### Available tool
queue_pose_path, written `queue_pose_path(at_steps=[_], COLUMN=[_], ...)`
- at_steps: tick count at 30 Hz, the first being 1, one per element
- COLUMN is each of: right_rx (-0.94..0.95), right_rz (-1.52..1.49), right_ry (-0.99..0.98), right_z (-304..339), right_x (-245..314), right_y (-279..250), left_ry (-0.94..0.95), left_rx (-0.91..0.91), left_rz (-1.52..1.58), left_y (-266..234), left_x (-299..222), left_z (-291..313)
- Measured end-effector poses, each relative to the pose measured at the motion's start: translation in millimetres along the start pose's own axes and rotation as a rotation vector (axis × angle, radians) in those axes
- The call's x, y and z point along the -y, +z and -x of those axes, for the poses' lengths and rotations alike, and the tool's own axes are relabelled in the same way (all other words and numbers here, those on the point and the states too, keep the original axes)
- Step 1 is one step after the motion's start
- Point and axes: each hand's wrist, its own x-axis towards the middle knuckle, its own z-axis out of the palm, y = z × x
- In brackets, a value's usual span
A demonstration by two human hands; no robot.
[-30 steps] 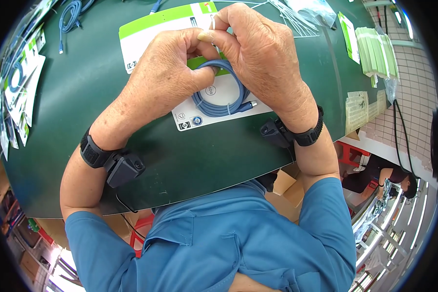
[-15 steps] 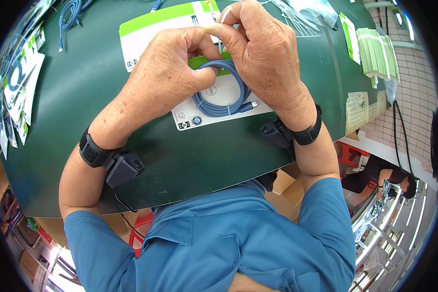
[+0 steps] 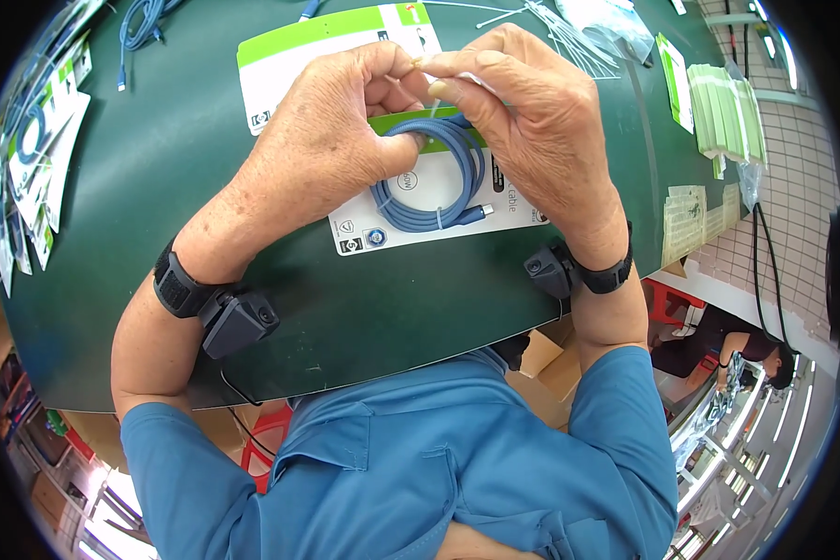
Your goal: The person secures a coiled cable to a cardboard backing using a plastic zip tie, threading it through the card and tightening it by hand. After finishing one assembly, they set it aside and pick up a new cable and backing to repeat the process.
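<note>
A coiled blue braided cable rests on a white and green packaging card, its silver plug toward the card's lower right. Two thin pale ties band the lower part of the coil. My left hand is closed at the coil's upper left, thumb pressed on the cable and index fingertip raised to meet my right hand's fingers. My right hand pinches a thin white zip tie above the coil's top. Between the fingers, the tie's lock is too small to make out.
Beyond my hands lies another packaging card. Loose white zip ties and a clear plastic bag sit at the far right, near stacked green-white cards. Carded cables pile along the left edge. A person sits at far right.
My right hand has shifted a little to the right, its index finger now stretched toward the left fingertip. More of the card's right side shows. My left hand stays nearly in place.
</note>
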Motion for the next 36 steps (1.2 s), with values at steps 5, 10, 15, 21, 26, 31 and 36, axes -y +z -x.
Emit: queue_pose_path(at_steps=[5,10,15,21,26,31,36], right_rx=[0.12,0.325,0.362,0.328,0.165,-0.051,-0.082], right_rz=[-0.132,-0.424,-0.652,-0.662,-0.391,-0.175,-0.144], right_ry=[0.065,0.16,0.366,0.495,0.241,-0.049,-0.11], right_z=[3,4,8,9,11,13,16], right_x=[13,16,20,25,27,26,29], right_y=[-17,-28,-34,-34,-29,-16,-12], left_ry=[-0.054,0.01,0.051,0.028,0.055,0.083,0.083], left_rx=[0.029,0.063,0.037,0.055,0.034,0.01,0.001], left_rz=[-0.049,-0.081,-0.08,-0.068,-0.086,-0.076,-0.062], left_y=[-4,-6,-4,-4,-6,-9,-10], left_x=[-6,-1,5,-1,-7,-7,-12], left_z=[-1,-4,-5,-5,-3,-2,0])
